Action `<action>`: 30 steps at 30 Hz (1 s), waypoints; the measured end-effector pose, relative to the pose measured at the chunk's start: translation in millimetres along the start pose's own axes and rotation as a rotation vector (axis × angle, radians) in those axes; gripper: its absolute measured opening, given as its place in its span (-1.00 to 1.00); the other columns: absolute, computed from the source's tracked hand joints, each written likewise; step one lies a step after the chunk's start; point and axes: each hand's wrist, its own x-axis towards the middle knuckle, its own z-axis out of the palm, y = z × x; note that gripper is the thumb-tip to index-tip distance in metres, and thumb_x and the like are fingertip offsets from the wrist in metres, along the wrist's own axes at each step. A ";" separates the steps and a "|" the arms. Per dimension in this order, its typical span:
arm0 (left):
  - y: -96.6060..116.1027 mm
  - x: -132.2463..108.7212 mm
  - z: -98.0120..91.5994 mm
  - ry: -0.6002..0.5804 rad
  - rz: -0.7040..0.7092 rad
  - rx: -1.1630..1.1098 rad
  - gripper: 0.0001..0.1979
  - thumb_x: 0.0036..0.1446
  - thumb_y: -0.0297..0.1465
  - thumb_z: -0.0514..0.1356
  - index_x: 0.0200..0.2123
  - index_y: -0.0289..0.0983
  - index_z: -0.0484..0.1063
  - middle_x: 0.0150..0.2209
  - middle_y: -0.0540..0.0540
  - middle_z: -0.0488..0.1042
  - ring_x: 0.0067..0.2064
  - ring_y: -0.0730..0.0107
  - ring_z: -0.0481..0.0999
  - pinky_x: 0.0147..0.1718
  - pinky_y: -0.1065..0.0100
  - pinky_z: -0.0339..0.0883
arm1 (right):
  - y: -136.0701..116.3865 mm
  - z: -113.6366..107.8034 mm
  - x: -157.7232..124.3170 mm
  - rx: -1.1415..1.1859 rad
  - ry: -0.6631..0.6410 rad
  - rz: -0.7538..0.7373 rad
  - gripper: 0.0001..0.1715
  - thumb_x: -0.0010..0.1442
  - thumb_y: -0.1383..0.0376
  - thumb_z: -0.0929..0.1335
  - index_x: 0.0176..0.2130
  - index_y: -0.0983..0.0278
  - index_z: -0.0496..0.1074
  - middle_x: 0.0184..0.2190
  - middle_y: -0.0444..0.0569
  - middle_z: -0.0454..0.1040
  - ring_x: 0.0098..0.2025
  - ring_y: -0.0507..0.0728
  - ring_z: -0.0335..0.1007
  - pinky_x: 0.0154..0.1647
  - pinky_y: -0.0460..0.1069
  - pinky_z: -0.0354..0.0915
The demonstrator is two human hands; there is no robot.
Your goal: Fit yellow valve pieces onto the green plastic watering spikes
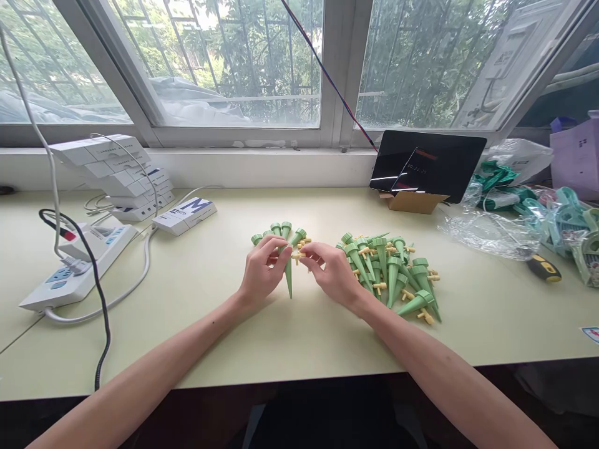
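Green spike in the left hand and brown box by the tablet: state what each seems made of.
Green spike: probably plastic, low sheen, given its smooth, even-coloured taper. Brown box: likely cardboard, matte, given its dull tan surface.

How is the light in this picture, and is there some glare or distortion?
Head view: daylight washes out the green foliage behind the glass; white glare streaks the black rectangular tablet screen; toward the sides, grey window frames lean outward, suggesting wide-lens distortion; the yellow plastic piece by the right hand is too small for fine detail.
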 end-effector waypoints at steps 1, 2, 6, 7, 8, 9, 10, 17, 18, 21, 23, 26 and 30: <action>0.0 0.0 0.0 0.001 0.004 -0.002 -0.84 0.30 -0.31 0.15 -0.32 -0.24 0.43 -0.26 -0.06 0.41 -0.46 0.53 0.40 -0.55 0.45 0.39 | -0.2 -0.1 0.0 0.002 -0.003 0.005 -0.90 0.31 0.30 0.33 -0.20 0.27 0.46 -0.29 -0.04 0.53 -0.38 0.04 0.40 -0.33 -0.06 0.36; -0.1 0.0 0.0 0.003 0.007 -0.003 -0.83 0.30 -0.30 0.15 -0.32 -0.24 0.43 -0.27 -0.07 0.41 -0.46 0.53 0.40 -0.56 0.45 0.39 | -0.4 -0.2 0.0 0.004 -0.006 0.010 -0.89 0.31 0.30 0.33 -0.20 0.27 0.45 -0.30 -0.05 0.53 -0.39 0.04 0.40 -0.33 -0.06 0.36; -1.4 -0.2 -0.5 0.003 0.011 -0.021 -0.82 0.29 -0.29 0.16 -0.32 -0.25 0.44 -0.25 -0.08 0.42 -0.47 0.54 0.42 -0.57 0.45 0.40 | -1.2 -0.7 0.5 -0.005 -0.027 0.018 -0.85 0.34 0.27 0.30 -0.23 0.26 0.45 -0.35 -0.07 0.51 -0.42 0.03 0.37 -0.33 -0.05 0.32; -2.0 -0.4 -0.7 -0.001 0.011 -0.030 -0.82 0.29 -0.29 0.16 -0.32 -0.25 0.44 -0.25 -0.08 0.42 -0.47 0.55 0.42 -0.58 0.46 0.40 | -1.3 -0.9 0.6 -0.010 -0.036 0.017 -0.82 0.35 0.26 0.29 -0.25 0.26 0.44 -0.36 -0.07 0.50 -0.42 0.04 0.36 -0.34 -0.05 0.31; -2.6 -0.6 -0.9 -0.007 0.010 -0.042 -0.83 0.29 -0.30 0.17 -0.32 -0.25 0.44 -0.24 -0.08 0.42 -0.49 0.56 0.42 -0.59 0.47 0.40 | -1.5 -1.2 0.8 -0.014 -0.044 0.017 -0.79 0.36 0.24 0.27 -0.28 0.26 0.44 -0.38 -0.07 0.49 -0.42 0.04 0.36 -0.34 -0.05 0.30; -3.3 -0.9 -1.1 -0.014 0.009 -0.055 -0.83 0.29 -0.30 0.17 -0.32 -0.25 0.44 -0.23 -0.08 0.41 -0.50 0.58 0.41 -0.61 0.47 0.40 | -1.6 -1.4 0.9 -0.019 -0.052 0.018 -0.75 0.37 0.23 0.26 -0.31 0.26 0.43 -0.41 -0.08 0.47 -0.42 0.04 0.36 -0.35 -0.06 0.29; -3.8 -1.2 -1.2 -0.019 0.006 -0.066 -0.84 0.28 -0.30 0.17 -0.32 -0.25 0.44 -0.22 -0.08 0.41 -0.51 0.59 0.41 -0.62 0.48 0.39 | -1.7 -1.5 1.0 -0.025 -0.056 0.019 -0.71 0.38 0.22 0.24 -0.34 0.26 0.42 -0.43 -0.08 0.46 -0.43 0.04 0.35 -0.35 -0.06 0.28; -2.7 -1.5 -0.3 -0.014 0.017 -0.056 -0.85 0.27 -0.30 0.18 -0.32 -0.25 0.43 -0.22 -0.08 0.41 -0.44 0.55 0.45 -0.58 0.48 0.45 | -2.5 -2.3 0.8 -0.045 -0.053 0.023 -0.60 0.40 0.16 0.22 -0.40 0.27 0.41 -0.49 -0.10 0.45 -0.46 0.03 0.32 -0.36 -0.06 0.24; -2.2 -1.4 -0.1 -0.012 0.019 -0.045 -0.85 0.27 -0.31 0.18 -0.32 -0.25 0.43 -0.22 -0.08 0.41 -0.42 0.53 0.46 -0.56 0.47 0.46 | -2.6 -2.3 0.7 -0.043 -0.053 0.022 -0.61 0.40 0.17 0.22 -0.39 0.27 0.42 -0.47 -0.09 0.46 -0.46 0.03 0.33 -0.35 -0.06 0.24; -1.7 -1.1 0.5 -0.009 0.015 -0.022 -0.85 0.28 -0.31 0.18 -0.32 -0.25 0.43 -0.22 -0.08 0.41 -0.40 0.51 0.47 -0.53 0.45 0.48 | -2.0 -1.9 0.0 -0.020 -0.052 0.033 -0.71 0.39 0.19 0.24 -0.24 0.28 0.46 -0.40 -0.07 0.50 -0.43 0.04 0.37 -0.33 -0.05 0.29; -2.4 -1.1 0.7 -0.008 0.004 -0.017 -0.85 0.28 -0.31 0.18 -0.31 -0.25 0.44 -0.22 -0.08 0.41 -0.41 0.52 0.46 -0.52 0.45 0.48 | -0.7 -1.1 -0.7 -0.006 -0.046 0.040 -0.77 0.35 0.21 0.29 -0.11 0.28 0.45 -0.36 -0.05 0.52 -0.41 0.04 0.39 -0.31 -0.05 0.33; -3.7 -1.3 0.6 -0.003 -0.003 -0.020 -0.85 0.29 -0.31 0.18 -0.30 -0.25 0.44 -0.23 -0.08 0.41 -0.42 0.53 0.45 -0.52 0.44 0.48 | 1.6 -0.2 -1.3 -0.003 -0.047 0.034 -0.78 0.31 0.25 0.32 -0.06 0.27 0.43 -0.35 -0.05 0.51 -0.39 0.05 0.40 -0.29 -0.04 0.36; -3.9 -1.7 0.4 -0.005 -0.001 -0.021 -0.85 0.28 -0.31 0.18 -0.30 -0.24 0.44 -0.22 -0.08 0.41 -0.43 0.53 0.45 -0.52 0.44 0.48 | 1.9 -0.5 -0.4 -0.010 -0.064 0.025 -0.84 0.34 0.25 0.29 -0.17 0.26 0.43 -0.37 -0.07 0.49 -0.40 0.04 0.38 -0.31 -0.05 0.33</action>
